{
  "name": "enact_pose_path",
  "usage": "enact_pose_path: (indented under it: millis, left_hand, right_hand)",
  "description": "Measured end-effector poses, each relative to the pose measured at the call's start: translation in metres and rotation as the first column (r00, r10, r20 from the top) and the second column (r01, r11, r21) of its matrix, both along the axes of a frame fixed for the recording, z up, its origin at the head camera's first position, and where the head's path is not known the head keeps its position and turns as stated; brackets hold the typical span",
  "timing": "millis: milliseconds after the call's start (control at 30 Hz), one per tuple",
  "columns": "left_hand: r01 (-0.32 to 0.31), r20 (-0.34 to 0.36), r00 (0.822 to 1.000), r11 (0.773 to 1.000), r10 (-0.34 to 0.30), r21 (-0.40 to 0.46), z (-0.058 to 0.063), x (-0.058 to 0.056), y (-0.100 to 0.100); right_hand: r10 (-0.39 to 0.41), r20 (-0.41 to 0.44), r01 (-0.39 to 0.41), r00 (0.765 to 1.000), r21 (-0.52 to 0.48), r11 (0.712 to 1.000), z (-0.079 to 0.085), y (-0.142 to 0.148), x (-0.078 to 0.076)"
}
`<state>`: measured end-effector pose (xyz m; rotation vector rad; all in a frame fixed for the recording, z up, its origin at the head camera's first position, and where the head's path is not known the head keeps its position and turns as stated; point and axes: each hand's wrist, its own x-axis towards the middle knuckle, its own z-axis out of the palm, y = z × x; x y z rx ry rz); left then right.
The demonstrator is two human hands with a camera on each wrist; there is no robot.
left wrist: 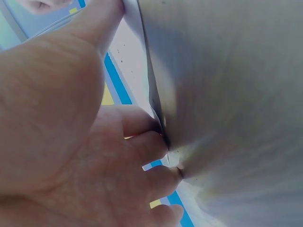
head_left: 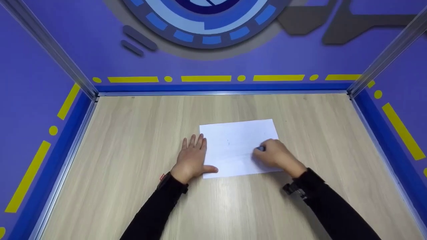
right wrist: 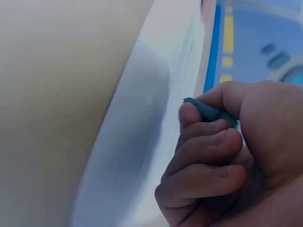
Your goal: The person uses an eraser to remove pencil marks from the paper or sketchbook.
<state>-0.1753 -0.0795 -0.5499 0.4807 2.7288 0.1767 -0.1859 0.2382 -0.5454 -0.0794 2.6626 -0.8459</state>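
A white sheet of paper [head_left: 240, 133] lies on the wooden table, with a few tiny bluish marks on it. My left hand [head_left: 191, 160] rests flat at the paper's left edge, fingers spread and straight, thumb over the lower left part of the sheet. In the left wrist view, the fingertips [left wrist: 163, 179] press down along the paper's edge. My right hand [head_left: 272, 154] is over the right part of the sheet, fingers curled. Between its thumb and index finger it pinches a small dark blue-green piece [right wrist: 210, 112] with a pointed end; the rest is hidden in the hand.
The wooden table top [head_left: 140, 133] is bounded by a metal rail [head_left: 220, 93] at the back and by purple-blue panels [head_left: 233, 63] with yellow dashes on three sides. Both forearms, in black sleeves [head_left: 150, 210], come in from the front.
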Motion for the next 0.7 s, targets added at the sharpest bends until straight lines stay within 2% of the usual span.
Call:
enact_pose_path:
  millis: [200,367,433,533,700]
  left_hand:
    - [0.005,-0.016,1.0,1.0,-0.005,-0.001,-0.002,0.001,-0.002]
    - [0.021,-0.049,0.999,1.0,-0.02,0.006,-0.002,0.002,-0.001]
    - [0.024,-0.053,0.998,1.0,-0.023,0.006,-0.002,0.002,0.0]
    - [0.018,-0.044,0.999,1.0,-0.018,0.009,-0.001,0.001,0.001]
    - [0.006,-0.014,1.0,1.0,-0.006,0.012,0.002,0.001,0.0]
  right_hand:
    - [0.126,-0.047,-0.123,0.991,0.048,0.991,-0.002,-0.085,0.003]
    - [0.253,-0.102,-0.24,0.962,0.123,0.963,-0.009,-0.131,0.006]
    - [0.267,-0.127,-0.247,0.955,0.149,0.957,-0.011,-0.136,0.006]
    - [0.246,-0.158,-0.217,0.956,0.178,0.96,-0.014,-0.131,0.004]
    - [0.166,-0.208,-0.129,0.964,0.183,0.975,-0.015,-0.095,0.003]
